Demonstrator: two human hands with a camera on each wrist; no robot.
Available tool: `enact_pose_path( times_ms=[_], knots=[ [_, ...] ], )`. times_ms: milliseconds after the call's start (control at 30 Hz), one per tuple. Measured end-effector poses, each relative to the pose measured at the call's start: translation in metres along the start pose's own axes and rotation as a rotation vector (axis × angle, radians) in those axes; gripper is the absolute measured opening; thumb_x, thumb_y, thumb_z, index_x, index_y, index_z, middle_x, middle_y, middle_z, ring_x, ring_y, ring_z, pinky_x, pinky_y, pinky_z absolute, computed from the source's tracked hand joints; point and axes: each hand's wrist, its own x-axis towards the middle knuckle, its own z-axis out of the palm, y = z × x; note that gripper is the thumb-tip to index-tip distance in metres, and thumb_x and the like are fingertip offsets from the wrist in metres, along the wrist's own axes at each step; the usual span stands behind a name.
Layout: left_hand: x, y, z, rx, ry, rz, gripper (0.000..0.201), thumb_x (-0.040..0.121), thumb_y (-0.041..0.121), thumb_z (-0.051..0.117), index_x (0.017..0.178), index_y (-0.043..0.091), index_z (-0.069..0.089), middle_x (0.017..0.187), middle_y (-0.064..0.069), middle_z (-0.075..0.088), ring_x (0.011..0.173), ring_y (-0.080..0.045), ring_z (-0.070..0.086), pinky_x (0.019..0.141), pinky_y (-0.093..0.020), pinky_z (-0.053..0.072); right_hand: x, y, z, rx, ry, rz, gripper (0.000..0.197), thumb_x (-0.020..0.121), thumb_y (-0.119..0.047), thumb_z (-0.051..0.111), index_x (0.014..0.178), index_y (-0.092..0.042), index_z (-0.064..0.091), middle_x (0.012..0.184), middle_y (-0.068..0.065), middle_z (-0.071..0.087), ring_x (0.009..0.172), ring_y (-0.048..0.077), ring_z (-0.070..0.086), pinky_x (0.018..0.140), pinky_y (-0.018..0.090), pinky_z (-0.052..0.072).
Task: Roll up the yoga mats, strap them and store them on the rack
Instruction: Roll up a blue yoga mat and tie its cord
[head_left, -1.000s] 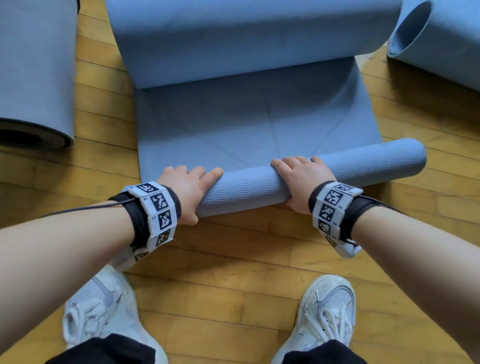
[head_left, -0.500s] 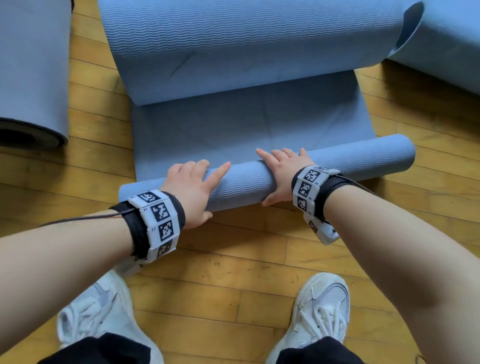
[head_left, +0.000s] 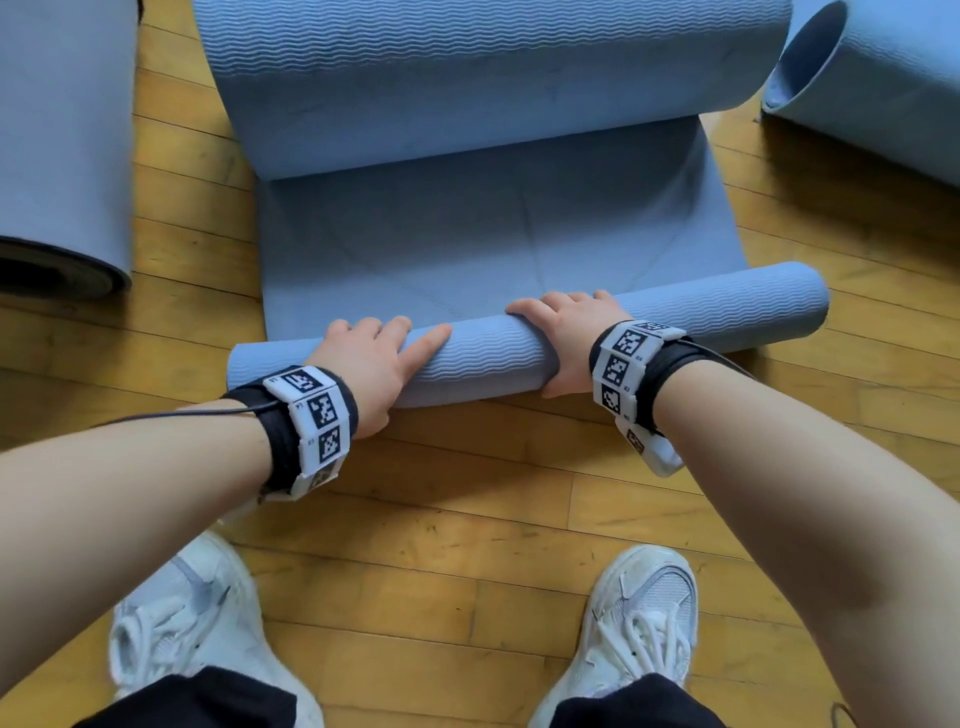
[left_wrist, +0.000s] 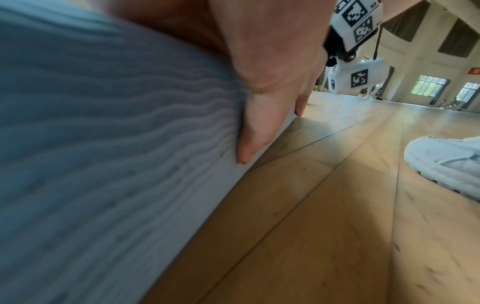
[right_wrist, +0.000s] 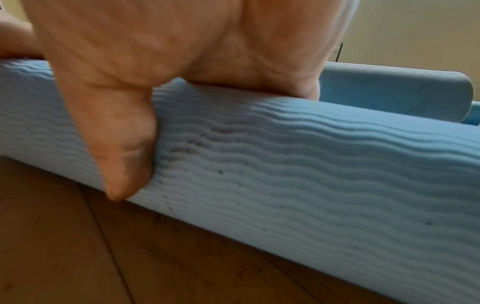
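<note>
Here the blue yoga mat lies on the wooden floor in front of the person, its near end wound into a thin roll whose long axis runs left to right, the right end angled slightly farther away. Beyond the roll a flat stretch of mat reaches to a larger curl at the far end — also lying crosswise.

Both hands sit on the thin roll. The left hand lies over its left part, fingers fairly straight and spread across the top, index finger pointing right along the ribbed surface. The right hand covers the roll right of centre, fingers draped over the far side and thumb pressed down the near side; it wraps the roll loosely.

The left wrist view shows what the head view cannot: the left thumb pressing the roll's near face low down by the floor, with the right wristband's markers and a white shoe beyond. The right wrist view shows the right thumb denting the wavy ribbing.

Two other rolled mats lie apart — one at the far left, one at the far right. Two white shoes stand near the bottom of the head view.
</note>
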Motion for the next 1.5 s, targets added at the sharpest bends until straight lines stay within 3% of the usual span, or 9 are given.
enact_pose_path(
  times_ms=[400,533,667,800,867,967,1100,1333,1500],
  knots=[
    [0.015,-0.014,-0.002,-0.021,0.029,0.030,0.104,0.077,0.039,0.068,0.148,0.035,-0.009,0.143,0.001,0.030,0.122,-0.023,0.042,0.090,-0.036,0.041,0.010,0.001,-0.003,0.066,-0.015,0.029,0.098,0.062,-0.048,0.079,0.142,-0.040,0.022,0.130,-0.001,0.045,0.121,0.024,0.044,0.105,0.048,0.031],
    [0.022,-0.023,-0.007,-0.077,-0.019,0.054,0.109,0.072,0.039,0.072,0.148,0.036,-0.007,0.143,0.001,0.031,0.122,-0.025,0.044,0.090,-0.037,0.043,0.014,0.002,-0.011,0.128,-0.010,0.043,0.101,0.059,-0.042,0.083,0.142,-0.039,0.026,0.139,-0.001,0.032,0.132,0.023,0.030,0.113,0.053,0.019],
    [0.027,-0.025,-0.011,-0.098,-0.070,0.064,0.112,0.071,0.038,0.074,0.149,0.036,-0.006,0.146,0.000,0.030,0.123,-0.025,0.044,0.094,-0.040,0.044,-0.002,-0.008,0.001,0.054,0.076,0.046,0.103,0.071,-0.042,0.075,0.149,-0.036,0.008,0.149,0.002,0.020,0.142,0.023,0.013,0.115,0.061,-0.003],
    [0.028,-0.026,-0.014,-0.121,-0.097,0.063,0.113,0.069,0.040,0.076,0.149,0.035,-0.005,0.146,-0.001,0.030,0.124,-0.025,0.043,0.095,-0.040,0.043,-0.011,-0.018,0.017,-0.075,0.087,0.069,0.111,0.077,-0.057,0.068,0.149,-0.035,-0.014,0.158,0.005,0.004,0.147,0.028,0.000,0.114,0.062,-0.001],
    [0.025,-0.021,-0.013,-0.109,-0.038,0.023,0.112,0.070,0.040,0.073,0.150,0.035,-0.005,0.149,-0.003,0.026,0.129,-0.024,0.039,0.099,-0.038,0.039,-0.005,-0.018,0.014,-0.084,0.095,0.081,0.108,0.080,-0.059,0.064,0.149,-0.035,-0.014,0.158,0.006,0.004,0.146,0.029,0.002,0.115,0.060,0.003],
    [0.012,-0.004,-0.007,-0.069,0.062,-0.062,0.104,0.080,0.038,0.064,0.150,0.033,-0.014,0.156,-0.007,0.007,0.143,-0.025,0.014,0.114,-0.038,0.016,0.000,-0.016,0.009,-0.090,0.103,0.070,0.104,0.080,-0.060,0.063,0.150,-0.035,-0.011,0.156,0.007,0.010,0.145,0.029,0.008,0.115,0.060,0.008],
    [-0.002,0.015,0.004,-0.137,0.017,-0.169,0.107,0.085,0.050,0.059,0.147,0.026,-0.023,0.158,-0.010,-0.010,0.146,-0.029,-0.007,0.118,-0.046,-0.002,0.002,-0.015,0.009,-0.077,0.102,0.064,0.105,0.080,-0.059,0.062,0.150,-0.035,-0.012,0.157,0.007,0.009,0.146,0.028,0.005,0.115,0.060,0.006],
    [0.012,0.008,0.009,-0.113,0.016,-0.192,0.120,0.078,0.049,0.070,0.146,0.027,-0.026,0.158,-0.008,-0.011,0.146,-0.030,-0.007,0.118,-0.050,-0.002,-0.001,-0.008,0.011,0.040,0.148,0.143,0.111,0.076,-0.061,0.066,0.151,-0.033,-0.011,0.161,0.006,-0.009,0.147,0.027,-0.012,0.115,0.056,-0.010],
    [0.021,-0.001,0.007,-0.128,0.069,-0.193,0.121,0.074,0.051,0.073,0.148,0.029,-0.020,0.159,-0.006,0.000,0.146,-0.029,0.002,0.118,-0.049,0.003,-0.016,0.018,0.023,0.010,0.121,0.340,0.116,0.075,-0.063,0.066,0.148,-0.035,-0.019,0.159,0.008,-0.019,0.145,0.034,-0.019,0.114,0.061,-0.007]
  ],
)
